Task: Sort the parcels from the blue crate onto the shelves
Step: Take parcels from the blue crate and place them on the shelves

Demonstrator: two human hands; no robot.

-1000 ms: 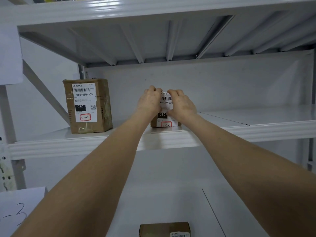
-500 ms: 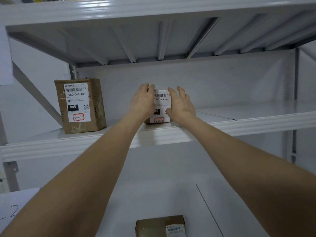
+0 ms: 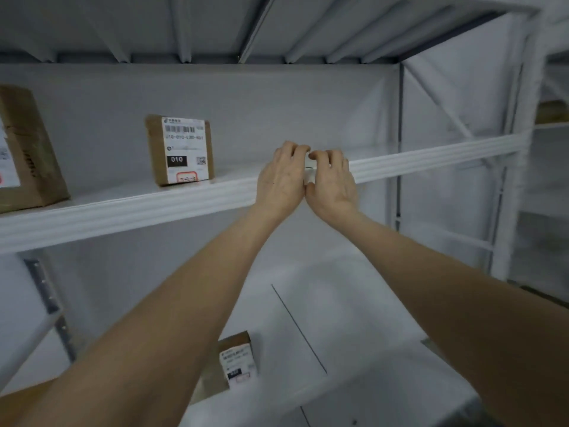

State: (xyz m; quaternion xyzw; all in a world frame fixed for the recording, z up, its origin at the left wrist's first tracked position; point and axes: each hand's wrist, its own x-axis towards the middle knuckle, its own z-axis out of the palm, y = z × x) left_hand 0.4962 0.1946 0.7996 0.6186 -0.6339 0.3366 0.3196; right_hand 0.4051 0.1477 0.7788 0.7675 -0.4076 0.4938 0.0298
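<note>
Left hand (image 3: 281, 183) and right hand (image 3: 334, 184) are held together at the shelf (image 3: 154, 208) edge, fingers curled; grip cannot be told.

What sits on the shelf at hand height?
The 010 parcel stands upright, a larger brown parcel left of it. The left hand and right hand cover a patch of shelf; anything behind them is hidden.

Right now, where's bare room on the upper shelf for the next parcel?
Free: upper shelf right of the 010 parcel, out to the right upright; also the gap between it and the large parcel. Left end is crowded by that large parcel.
</note>
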